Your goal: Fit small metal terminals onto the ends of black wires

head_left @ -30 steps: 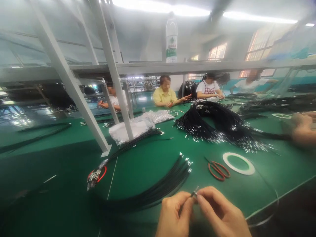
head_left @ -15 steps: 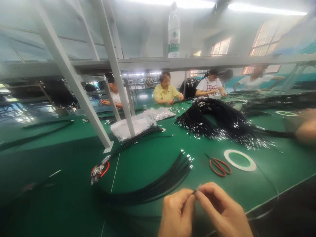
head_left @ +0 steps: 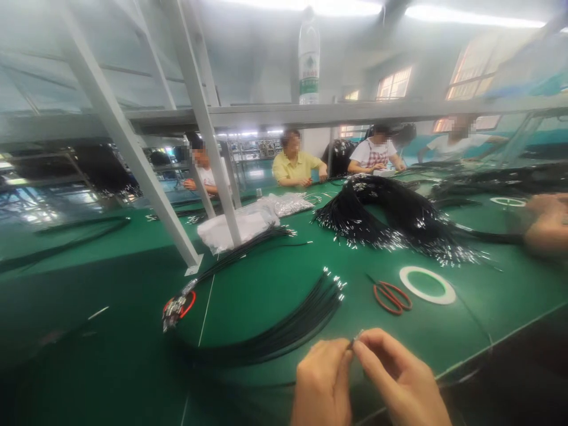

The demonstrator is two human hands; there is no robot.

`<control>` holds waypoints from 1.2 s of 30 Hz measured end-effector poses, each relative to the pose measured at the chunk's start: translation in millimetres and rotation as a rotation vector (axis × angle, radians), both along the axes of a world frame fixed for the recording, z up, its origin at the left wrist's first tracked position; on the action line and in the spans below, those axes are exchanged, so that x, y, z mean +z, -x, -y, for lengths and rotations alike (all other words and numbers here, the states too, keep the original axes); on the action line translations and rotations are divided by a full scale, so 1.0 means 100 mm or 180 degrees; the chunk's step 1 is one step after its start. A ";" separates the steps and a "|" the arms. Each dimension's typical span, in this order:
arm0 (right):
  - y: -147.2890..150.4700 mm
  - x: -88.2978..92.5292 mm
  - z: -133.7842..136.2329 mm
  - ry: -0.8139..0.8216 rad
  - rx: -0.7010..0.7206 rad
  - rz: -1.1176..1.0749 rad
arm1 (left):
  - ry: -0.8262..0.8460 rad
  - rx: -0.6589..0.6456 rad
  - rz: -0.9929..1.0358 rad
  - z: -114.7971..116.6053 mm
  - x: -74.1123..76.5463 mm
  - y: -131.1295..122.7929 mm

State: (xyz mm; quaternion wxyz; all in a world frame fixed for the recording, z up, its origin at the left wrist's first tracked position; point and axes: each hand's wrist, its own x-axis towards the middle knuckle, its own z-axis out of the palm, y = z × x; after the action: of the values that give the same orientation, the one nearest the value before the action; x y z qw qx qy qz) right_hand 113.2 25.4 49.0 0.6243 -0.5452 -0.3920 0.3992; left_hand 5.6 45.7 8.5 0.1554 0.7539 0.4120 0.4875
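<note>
My left hand [head_left: 320, 376] is closed on a thin black cable [head_left: 350, 344], pinching it close to its end. My right hand [head_left: 397, 373] pinches the same cable's silvery tip between thumb and forefinger, touching the left fingertips. Just beyond the hands a bundle of black cables [head_left: 284, 338] with shiny metal ends lies curved on the green table [head_left: 266, 272]. Red-handled scissors [head_left: 392, 297] rest to the right, beside a flat white ring-shaped roll of tape [head_left: 428, 285]. Most of the held cable is hidden behind my fingers.
A large heap of black cables [head_left: 381, 207] lies farther back. White plastic bags [head_left: 239, 225] sit by a metal shelf post [head_left: 164, 189]. Co-workers sit across the table; another person's hand [head_left: 548, 225] is at the right edge. A bottle [head_left: 309, 59] stands on the overhead shelf.
Both hands stay pinched on the cable, with the left fingers slightly shifted. The whole view has slid a little; the other person's hand at the right has moved slightly.
</note>
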 end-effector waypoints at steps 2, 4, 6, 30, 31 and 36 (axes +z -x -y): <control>0.00 -0.02 -0.01 0.0116 -0.0032 -0.0179 | -0.0566 0.0356 -0.0101 0.00 -0.09 -0.05; -0.02 -0.05 -0.03 0.0260 -0.0011 -0.0365 | -0.0949 0.0636 -0.0284 -0.01 -0.17 -0.08; -0.03 -0.09 -0.04 0.0377 0.0060 -0.0570 | -0.1127 0.0782 -0.0565 -0.02 -0.23 -0.08; -0.12 -0.18 -0.08 0.0467 0.0278 -0.0597 | -0.1088 0.0623 -0.0578 -0.07 -0.29 -0.07; -0.11 -0.19 -0.08 0.0436 0.0289 -0.0633 | -0.1018 0.0682 -0.0472 -0.07 -0.28 -0.08; -0.11 -0.13 -0.06 0.0241 0.0340 -0.0462 | -0.0696 0.0686 -0.0091 -0.04 -0.15 -0.08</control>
State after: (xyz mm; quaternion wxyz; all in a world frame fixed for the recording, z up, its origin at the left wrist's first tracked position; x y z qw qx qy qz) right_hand 124.0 31.0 35.7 0.6078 -0.5164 -0.3589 0.4849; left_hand 13.7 49.9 -6.8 0.0133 0.7247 0.4371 0.5326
